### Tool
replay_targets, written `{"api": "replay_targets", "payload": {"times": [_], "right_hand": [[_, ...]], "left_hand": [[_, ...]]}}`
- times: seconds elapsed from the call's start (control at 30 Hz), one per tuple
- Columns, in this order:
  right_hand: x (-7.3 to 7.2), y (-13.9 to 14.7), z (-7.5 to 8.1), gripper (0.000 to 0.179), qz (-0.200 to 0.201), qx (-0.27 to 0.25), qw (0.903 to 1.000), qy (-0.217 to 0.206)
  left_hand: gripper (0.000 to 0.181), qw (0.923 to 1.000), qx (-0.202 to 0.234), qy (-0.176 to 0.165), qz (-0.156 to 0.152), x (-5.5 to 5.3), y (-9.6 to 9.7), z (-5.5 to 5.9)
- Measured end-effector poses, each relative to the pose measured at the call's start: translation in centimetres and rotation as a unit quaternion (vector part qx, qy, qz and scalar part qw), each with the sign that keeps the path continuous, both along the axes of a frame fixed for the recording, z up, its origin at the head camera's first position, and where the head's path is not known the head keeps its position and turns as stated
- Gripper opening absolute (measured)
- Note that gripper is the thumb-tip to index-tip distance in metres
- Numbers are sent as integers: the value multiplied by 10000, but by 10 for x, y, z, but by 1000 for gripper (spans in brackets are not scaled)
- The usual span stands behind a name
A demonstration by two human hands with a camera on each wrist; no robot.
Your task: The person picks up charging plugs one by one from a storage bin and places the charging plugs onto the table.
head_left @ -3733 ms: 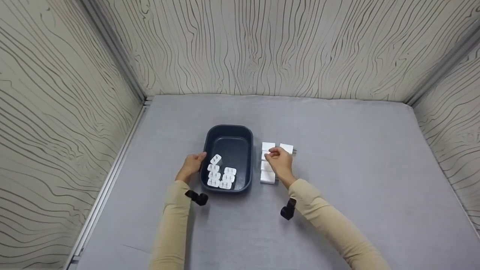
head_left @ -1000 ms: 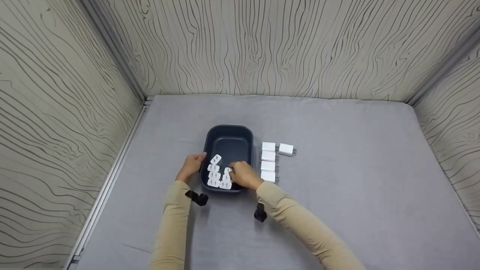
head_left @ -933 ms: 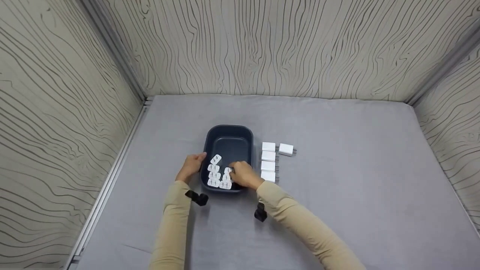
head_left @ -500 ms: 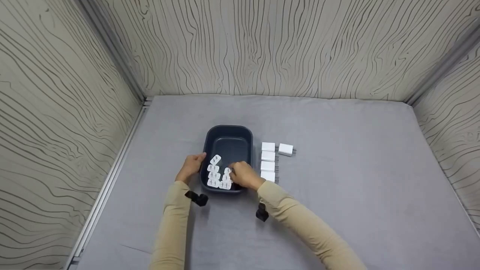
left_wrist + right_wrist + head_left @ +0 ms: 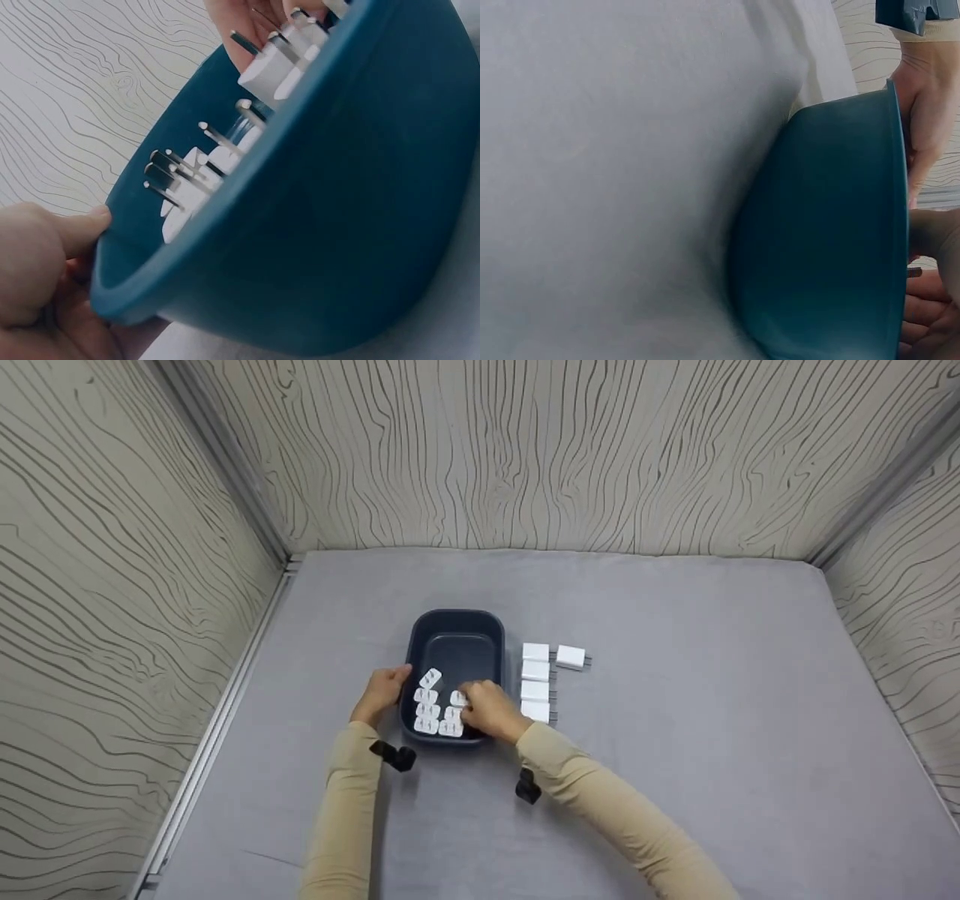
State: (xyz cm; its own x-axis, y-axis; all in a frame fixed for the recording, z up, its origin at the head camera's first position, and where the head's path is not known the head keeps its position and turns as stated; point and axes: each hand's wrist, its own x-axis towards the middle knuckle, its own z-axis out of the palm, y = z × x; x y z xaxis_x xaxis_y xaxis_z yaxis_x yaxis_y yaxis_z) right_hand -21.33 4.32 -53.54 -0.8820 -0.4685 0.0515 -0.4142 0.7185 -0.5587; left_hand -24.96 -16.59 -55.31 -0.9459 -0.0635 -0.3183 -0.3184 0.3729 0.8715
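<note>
My left hand (image 5: 380, 695) grips the left rim of a dark blue plastic basin (image 5: 498, 637), its thumb over the edge in the left wrist view. My right hand (image 5: 491, 710) reaches inside the basin and pinches a white charger plug (image 5: 457, 698) at the top of the right-hand column. Several other white charger plugs (image 5: 427, 710) stand in the basin's near half, with metal prongs (image 5: 217, 137) pointing up. One tilted charger plug (image 5: 430, 679) tops the left column. The basin wall (image 5: 825, 225) hides most of the right fingers in the right wrist view.
Right of the basin, several white charger plugs (image 5: 535, 691) lie in a column on the grey cloth (image 5: 690, 697), prongs to the right. Another charger plug (image 5: 571, 657) lies beside the top one. Patterned walls (image 5: 480, 457) enclose the table's back and sides.
My right hand has moved left from the chargers on the cloth into the basin. In the last half second, the pinched charger has shifted apart from the one below it. My left hand stays put.
</note>
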Motion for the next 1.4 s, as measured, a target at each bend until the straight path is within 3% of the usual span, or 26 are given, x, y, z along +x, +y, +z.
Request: {"api": "replay_targets", "payload": {"times": [0.13,0.67,0.93,1.03,1.17,1.23,1.27,1.3,1.4], "right_hand": [[1,1,1,29,-157,-30,9998,154],[9,4,3,28,-362,-306,9959,771],[14,8,5,29,-440,-418,9952,764],[16,10,6,27,-481,-429,9952,743],[17,12,7,24,-554,-530,9946,704],[18,13,7,23,-582,-580,9940,717],[18,14,7,22,-590,-604,9937,742],[18,14,7,21,-608,-626,9934,742],[18,16,9,20,-666,-695,9928,715]], "left_hand": [[47,9999,-135,67,-52,0,-2,-1],[42,9995,-247,173,-78,1,-3,-4],[43,9991,-388,153,-94,0,-3,-3],[44,9986,-325,311,-268,-6,-8,-13],[48,9938,-30,965,-551,-40,-30,-88],[48,9944,-34,928,-505,-48,-33,-103],[48,9954,-161,848,-415,-50,-33,-105],[48,9969,-239,669,-330,-44,-27,-89],[43,9983,-555,122,-164,-15,-7,-26]]}}
